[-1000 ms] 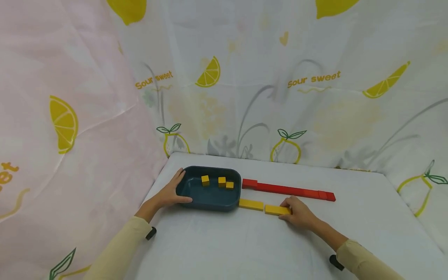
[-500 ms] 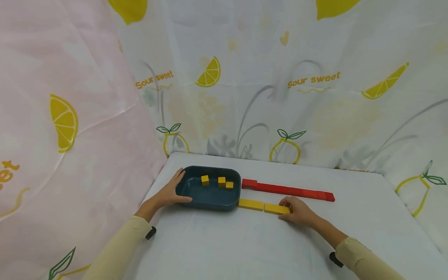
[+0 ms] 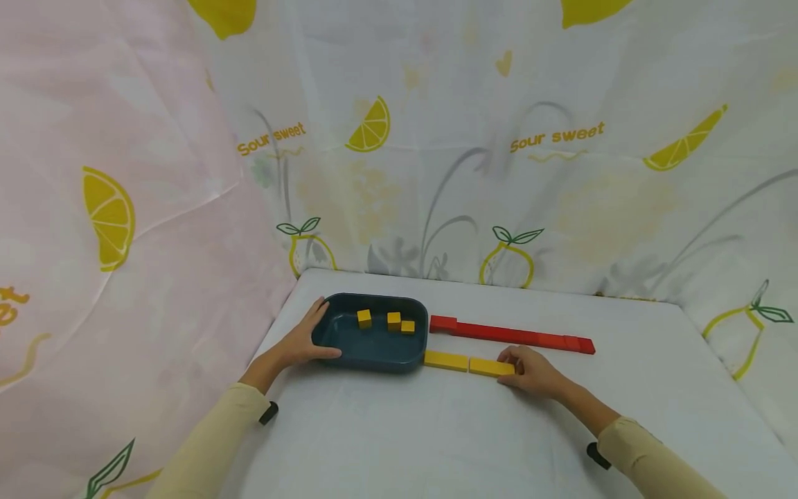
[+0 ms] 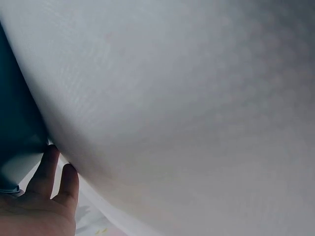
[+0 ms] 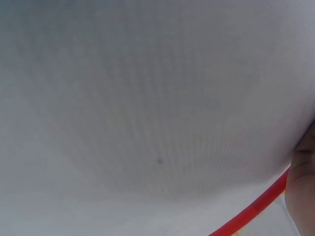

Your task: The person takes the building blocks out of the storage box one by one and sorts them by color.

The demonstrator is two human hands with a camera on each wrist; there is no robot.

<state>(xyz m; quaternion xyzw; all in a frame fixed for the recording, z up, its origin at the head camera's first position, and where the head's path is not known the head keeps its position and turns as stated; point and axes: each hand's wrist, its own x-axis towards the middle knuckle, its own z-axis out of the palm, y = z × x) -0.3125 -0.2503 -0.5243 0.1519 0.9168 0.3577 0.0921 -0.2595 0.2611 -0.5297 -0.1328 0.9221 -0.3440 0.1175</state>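
In the head view my left hand (image 3: 302, 342) spans the left end of a dark teal rectangular dish (image 3: 374, 362), thumb along the near side and fingers at the far corner. Inside the dish lie several small yellow cubes (image 3: 364, 319). Two long yellow blocks extend rightward from its near right corner. One yellow block (image 3: 446, 360) sits by the dish; my right hand (image 3: 536, 373) pinches the right end of the other yellow block (image 3: 490, 366), a thin gap between them. The left wrist view shows left-hand fingers (image 4: 49, 182) by the dish wall; both yellow blocks are outside the right wrist view.
Behind the yellow blocks a row of red blocks (image 3: 499, 333) runs rightward from the dish, its left piece standing taller. A white cloth (image 3: 436, 443) covers the table. Lemon-printed curtains (image 3: 399, 194) hang along the back and the left side.
The right yellow block has slid slightly left with my right hand, narrowing the gap to its neighbour. My left hand stays at the dish. The head view has shifted a little.
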